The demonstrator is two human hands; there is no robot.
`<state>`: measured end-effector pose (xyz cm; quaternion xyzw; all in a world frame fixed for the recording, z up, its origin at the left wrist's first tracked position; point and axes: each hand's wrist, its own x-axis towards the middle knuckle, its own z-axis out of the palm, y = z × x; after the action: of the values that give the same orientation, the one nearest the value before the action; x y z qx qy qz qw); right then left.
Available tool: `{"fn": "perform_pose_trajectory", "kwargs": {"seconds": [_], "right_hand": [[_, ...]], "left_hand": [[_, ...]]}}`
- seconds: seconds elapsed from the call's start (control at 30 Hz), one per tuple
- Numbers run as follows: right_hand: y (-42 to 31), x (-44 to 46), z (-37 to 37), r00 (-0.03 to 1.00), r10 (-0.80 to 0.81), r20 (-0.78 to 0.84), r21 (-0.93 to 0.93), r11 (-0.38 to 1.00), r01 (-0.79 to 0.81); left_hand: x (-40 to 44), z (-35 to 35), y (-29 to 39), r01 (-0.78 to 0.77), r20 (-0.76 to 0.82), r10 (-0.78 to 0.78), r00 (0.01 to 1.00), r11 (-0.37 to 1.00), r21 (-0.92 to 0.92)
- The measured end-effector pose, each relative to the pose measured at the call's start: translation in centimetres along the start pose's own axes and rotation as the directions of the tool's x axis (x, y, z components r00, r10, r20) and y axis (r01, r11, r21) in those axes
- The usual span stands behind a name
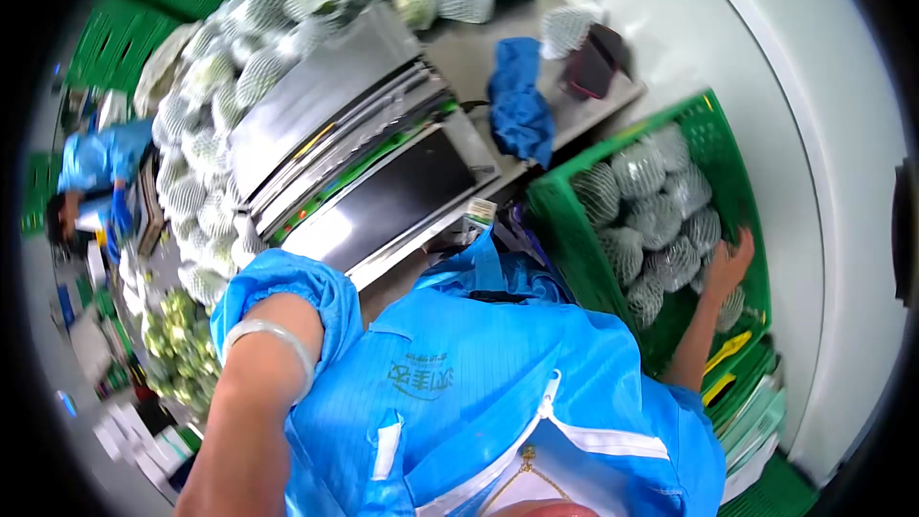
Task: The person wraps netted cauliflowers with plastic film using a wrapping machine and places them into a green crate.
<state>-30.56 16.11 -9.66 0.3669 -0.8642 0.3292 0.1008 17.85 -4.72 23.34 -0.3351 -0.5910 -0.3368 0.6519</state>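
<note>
Across the metal table we go, and it's loaded: a great bank of netted produce, pale and green-white, curves round a boxy metal machine with a dark, shiny plate on its near side. To the right of that, a crumpled blue cloth hangs over the table's edge, and near it sits a dark object with a reddish rim. A smooth white wall sweeps down the right side, and over on the far left another person in blue is in the room, near a heap of bare green produce.

Now to the containers! Green crates fill the upper left corner, while the big green crate at the person's right side holds netted rounds, bunched together. Into this one reaches the right hand, fingers spread and slightly bent, just beside the rounds near the crate's far wall; whether it touches one, I can't tell. The left forearm, ringed by a pale bangle, runs out of view, so that hand's state can't be told. Yellow-handled tools lie beside the crate's near end.
</note>
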Motion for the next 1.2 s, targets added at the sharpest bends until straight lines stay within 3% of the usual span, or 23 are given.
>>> {"fn": "perform_pose_trajectory", "kwargs": {"seconds": [0.1,0.17,0.2,0.23,0.3,0.37,0.4,0.43,0.47,0.5,0.53,0.57,0.6,0.67,0.77,0.87,0.93,1.0,1.03,1.07,1.13,1.17,1.2], "right_hand": [[-19.8,1.1,5.1,0.901,-0.393,0.183,0.264,0.902,0.340],[-29.5,0.8,8.3,0.615,-0.743,0.264,0.304,0.669,0.678],[-33.5,0.2,10.0,0.465,-0.848,0.253,0.385,0.529,0.756],[-37.0,-0.4,11.7,0.299,-0.922,0.246,0.452,0.382,0.806],[-43.0,-2.5,13.8,0.125,-0.956,0.265,0.581,0.261,0.771],[-46.8,-4.8,16.2,0.020,-0.970,0.243,0.654,0.179,0.735],[-48.4,-5.9,16.9,-0.017,-0.971,0.240,0.687,0.158,0.709],[-49.8,-7.0,17.4,-0.029,-0.962,0.271,0.696,0.176,0.696],[-50.9,-8.2,18.1,-0.030,-0.961,0.275,0.713,0.183,0.677],[-51.6,-9.4,18.7,-0.035,-0.961,0.275,0.720,0.181,0.670],[-52.1,-10.6,19.3,-0.044,-0.959,0.279,0.724,0.180,0.666],[-52.4,-11.7,20.0,-0.081,-0.961,0.265,0.732,0.146,0.666],[-52.9,-12.4,20.6,-0.116,-0.962,0.245,0.736,0.107,0.668],[-54.7,-13.7,20.9,-0.138,-0.948,0.289,0.781,0.150,0.607],[-56.2,-14.8,21.6,-0.176,-0.924,0.338,0.804,0.187,0.564],[-56.6,-15.3,22.1,-0.213,-0.896,0.390,0.816,0.228,0.531],[-56.7,-14.9,22.4,-0.239,-0.876,0.418,0.809,0.240,0.536],[-56.6,-14.6,22.6,-0.241,-0.880,0.410,0.813,0.232,0.534],[-56.8,-14.3,23.0,-0.234,-0.893,0.383,0.821,0.214,0.529],[-56.8,-14.0,23.4,-0.226,-0.905,0.359,0.829,0.198,0.524],[-57.3,-13.3,24.2,-0.147,-0.959,0.244,0.793,0.110,0.599],[-58.6,-12.9,24.9,-0.071,-0.974,0.214,0.813,0.137,0.566],[-59.5,-12.4,25.3,0.053,-0.962,0.267,0.812,0.254,0.525]], "left_hand": [[0.6,-4.1,5.4,0.092,0.015,-0.094,0.995,0.992,0.086],[0.6,-6.9,8.3,0.072,0.039,-0.082,0.996,0.975,0.212],[0.4,-8.4,9.4,0.036,0.051,-0.053,0.997,0.955,0.295],[0.3,-9.9,10.6,0.001,0.061,-0.026,0.998,0.928,0.372],[-0.1,-14.4,17.8,-0.194,0.037,0.208,0.977,0.811,0.552],[-2.8,-17.4,20.0,-0.019,-0.278,0.234,0.932,0.796,0.605],[-6.2,-21.9,20.2,0.265,-0.416,0.126,0.901,0.598,0.756],[-9.6,-26.4,20.3,0.509,-0.540,0.015,0.842,0.314,0.802],[-13.3,-31.1,20.9,0.706,-0.711,0.073,0.700,0.079,0.704],[-17.0,-35.7,21.5,0.856,-0.851,0.130,0.510,-0.173,0.487],[-20.7,-40.4,22.1,0.908,-0.937,0.178,0.302,-0.354,0.225],[-24.8,-44.6,22.9,0.860,-0.950,0.192,0.247,-0.495,0.124],[-30.7,-49.6,24.4,0.779,-0.931,0.182,0.317,-0.609,0.146],[-34.1,-53.3,22.3,0.877,-0.953,0.235,0.193,-0.477,0.060],[-32.8,-53.2,18.4,0.700,-0.925,0.377,0.037,-0.671,-0.245],[-33.6,-53.6,19.8,0.799,-0.922,0.375,0.092,-0.580,-0.157],[-32.9,-53.1,21.9,0.993,-0.926,0.378,-0.015,-0.107,-0.059],[-30.4,-50.3,22.7,0.980,-0.944,0.313,-0.102,0.193,-0.042],[-28.3,-48.3,22.4,0.991,-0.971,0.238,-0.031,0.136,0.002],[-26.6,-46.1,21.1,0.987,-0.968,0.193,0.162,-0.043,0.157],[-26.0,-43.5,18.8,0.819,-0.848,-0.084,0.524,-0.224,0.528],[-25.1,-42.2,17.6,0.688,-0.753,-0.283,0.594,-0.305,0.658],[-23.7,-40.8,15.8,0.528,-0.628,-0.478,0.614,-0.341,0.777]]}}
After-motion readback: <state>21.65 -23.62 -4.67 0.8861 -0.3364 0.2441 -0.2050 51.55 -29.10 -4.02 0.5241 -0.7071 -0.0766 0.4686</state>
